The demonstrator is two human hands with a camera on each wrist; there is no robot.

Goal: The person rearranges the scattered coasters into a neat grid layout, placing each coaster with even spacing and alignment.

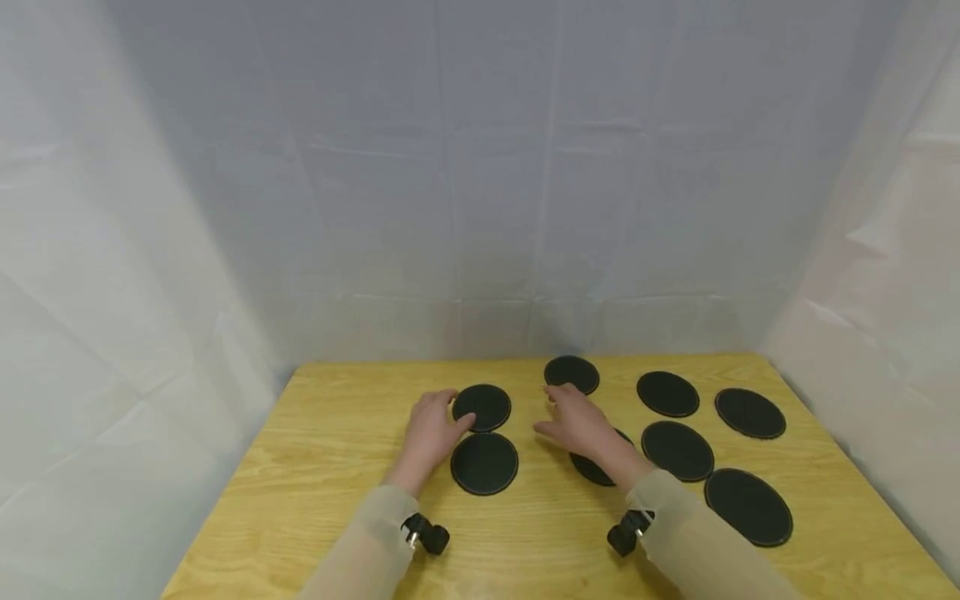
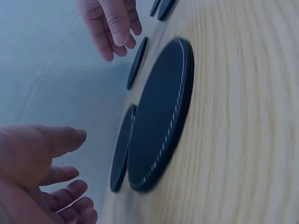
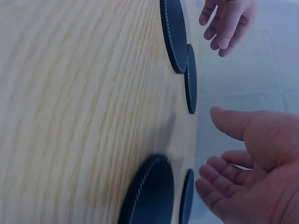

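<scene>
Head view gives the full layout: wooden table (image 1: 330, 467) with eight black round coasters, six of them spread over the right half, white sheeting behind. The wrist views show only coaster edges side-on, with white stitching round the rims that the head view does not resolve, plus each hand's palm from close up. Left hand (image 1: 429, 433) lies just at 9 o'clock of two coasters: far coaster (image 1: 482, 407) and near coaster (image 1: 484, 463); fingertips at the far coaster's left rim, contact not certain. In the left wrist view the near coaster (image 2: 161, 116) fills the middle, the far coaster (image 2: 122, 149) just behind it, the left hand (image 2: 37, 177) with fingers relaxed and spread, holding nothing. Right hand (image 1: 581, 423) is flat, fingers extended toward 11 o'clock, tips just short of the back coaster (image 1: 572, 374); it covers part of a middle coaster (image 1: 592, 468) under the wrist. Right wrist view: right hand (image 3: 252, 172) open, fingers loosely bent, gripping nothing; the other hand visible at the top.
</scene>
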